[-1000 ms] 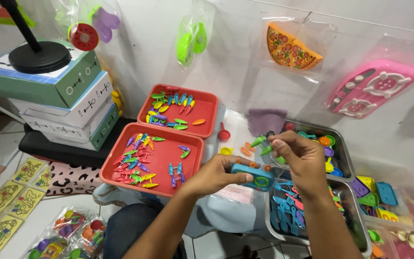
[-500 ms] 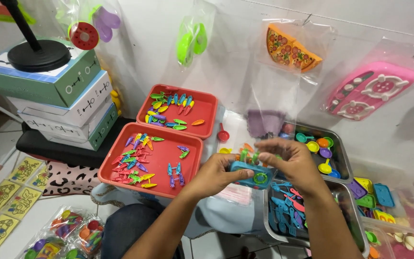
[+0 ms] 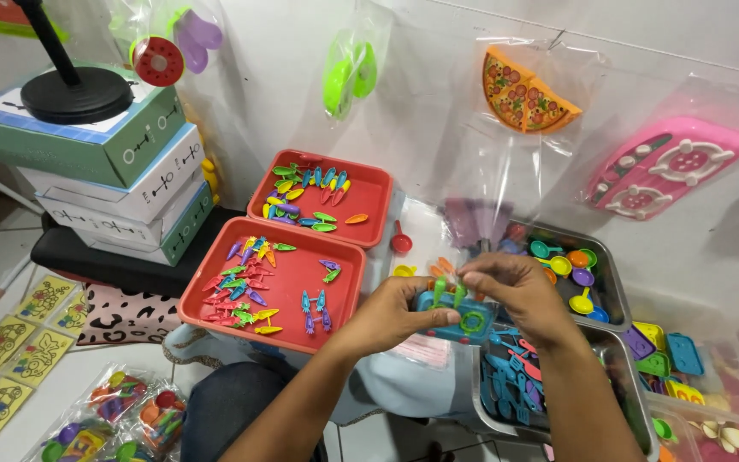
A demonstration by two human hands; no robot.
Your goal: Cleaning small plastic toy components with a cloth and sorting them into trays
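Blue toy (image 3: 464, 318) held level, long axis left-right; green pieces (image 3: 448, 289) upright.

Two red trays (image 3: 348, 295) of small coloured toy pieces, stacked boxes (image 3: 121, 184), hanging toy pizza (image 3: 523, 92), pink toy stove (image 3: 665, 167).

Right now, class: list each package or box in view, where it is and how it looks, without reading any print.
Stacked boxes: upper left, flat, green and white, under a black round stand base.
Hanging clear bags: on the wall, holding pizza, pink stove and green toys.
Small filled bags: bottom left, clear, mixed colours.
Yellow picture cards: far left, square.
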